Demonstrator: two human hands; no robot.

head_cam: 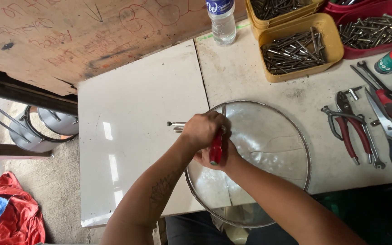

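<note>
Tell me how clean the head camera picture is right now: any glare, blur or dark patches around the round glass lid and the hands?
Head view: daylight glare streaks the white tabletop slab; the round metal-rimmed glass lid carries a soft sheen yet stays readable; the left hand on the red-handled screwdriver is sharp, hiding most of the right hand; the lower right corner falls into dark shadow; edges bow slightly.

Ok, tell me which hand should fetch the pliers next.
Right, probably. The pliers lie right of the lid, on the side of the right hand. The left hand grips the red tool and would have to cross over.
</note>
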